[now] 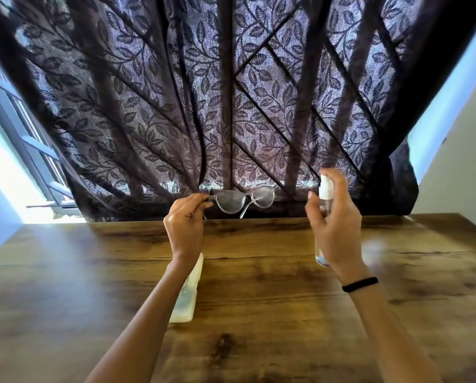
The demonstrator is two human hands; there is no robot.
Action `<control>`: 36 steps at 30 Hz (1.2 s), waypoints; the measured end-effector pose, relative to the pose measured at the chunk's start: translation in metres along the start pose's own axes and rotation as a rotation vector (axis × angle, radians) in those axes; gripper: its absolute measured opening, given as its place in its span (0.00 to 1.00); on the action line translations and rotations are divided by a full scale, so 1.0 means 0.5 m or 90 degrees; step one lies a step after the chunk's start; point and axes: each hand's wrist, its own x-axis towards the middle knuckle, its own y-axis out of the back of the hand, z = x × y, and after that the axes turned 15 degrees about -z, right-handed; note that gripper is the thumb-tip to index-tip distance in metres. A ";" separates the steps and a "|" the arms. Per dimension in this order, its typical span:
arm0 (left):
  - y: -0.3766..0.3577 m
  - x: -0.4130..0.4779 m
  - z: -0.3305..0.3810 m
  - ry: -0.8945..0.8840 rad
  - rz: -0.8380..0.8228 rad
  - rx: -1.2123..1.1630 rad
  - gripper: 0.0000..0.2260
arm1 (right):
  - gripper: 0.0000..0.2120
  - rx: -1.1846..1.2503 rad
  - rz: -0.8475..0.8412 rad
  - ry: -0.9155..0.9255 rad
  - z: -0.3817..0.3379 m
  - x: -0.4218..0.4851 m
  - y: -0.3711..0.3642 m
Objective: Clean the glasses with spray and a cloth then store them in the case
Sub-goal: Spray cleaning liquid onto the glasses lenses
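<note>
One pair of glasses [243, 199] is held up in the air above the far edge of the table [259, 313], in front of the dark leaf-patterned curtain [231, 92]. Its long axis runs from 9 o'clock to 3 o'clock. The frame is clear and both lenses look hazy. One side arm [245, 210] is unfolded and slants down toward 7 o'clock, back toward the person, so the front of the frame faces the curtain. The left hand [185, 225] has a narrow grip, its fingertips pinching the 9 o'clock end of the frame.

At 3 o'clock of the glasses, apart from them, the right hand [335, 228] has its grip curled round one spray bottle [326, 193]. The bottle stands nearly upright, with its white pump head at 12 o'clock and its clear base at 6 o'clock below the palm. A blurred finger lies over the pump head. Which way the nozzle opening faces cannot be told. One black wristband [360, 284] circles the right wrist.

One pale case [188, 299] lies flat on the table at 6 o'clock of the left hand, partly hidden by the left forearm. Its long axis runs from 12 o'clock to 6 o'clock, leaning slightly toward 1 o'clock. A pale blurred patch on the table at 3 o'clock of the right wrist is too smeared to identify. A bright window [24, 134] shows at 9 o'clock beside the curtain.
</note>
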 end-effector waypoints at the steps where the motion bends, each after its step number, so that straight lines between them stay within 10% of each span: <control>1: -0.001 0.000 0.001 -0.001 -0.001 -0.001 0.07 | 0.15 -0.014 -0.011 -0.005 0.004 -0.002 -0.001; 12: -0.001 0.001 -0.008 -0.018 0.007 -0.003 0.08 | 0.26 0.100 0.098 -0.057 0.053 -0.046 -0.018; 24: -0.010 -0.005 -0.004 -0.019 -0.007 -0.006 0.07 | 0.28 0.201 -0.084 -0.206 0.134 -0.184 -0.072; 36: -0.008 -0.007 -0.001 -0.013 -0.016 -0.002 0.08 | 0.33 0.124 -0.038 -0.222 0.125 -0.203 -0.077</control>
